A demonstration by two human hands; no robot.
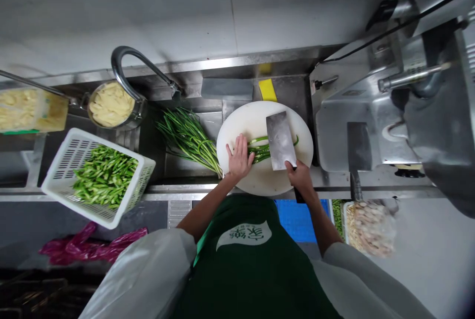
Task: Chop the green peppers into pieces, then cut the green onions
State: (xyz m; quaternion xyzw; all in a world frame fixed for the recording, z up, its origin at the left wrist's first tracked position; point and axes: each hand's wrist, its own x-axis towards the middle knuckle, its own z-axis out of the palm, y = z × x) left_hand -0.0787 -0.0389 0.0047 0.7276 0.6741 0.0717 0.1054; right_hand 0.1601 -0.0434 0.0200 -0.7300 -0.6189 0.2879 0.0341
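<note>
A round white cutting board [256, 182] lies in front of me, bearing a few long green peppers [261, 151] side by side. My left hand [240, 159] is flat on the board at their left end, fingers stretched out, with the thumb apart. In my right hand [300, 178] is the dark handle of a cleaver [282, 138]. Its broad blade lies flat over the right part of the peppers and hides some of them. Left of the board, a bunch of long green stalks [189, 136], like scallions, rests in the sink with its pale ends against the board's edge.
A white basket [146, 173] of cut green peppers stands at left. Behind it are a metal pot [139, 113] of pale slices and a curved faucet [118, 59]. A grey block [227, 89] and yellow cloth [267, 90] lie behind the board. Metal equipment [441, 106] stands right.
</note>
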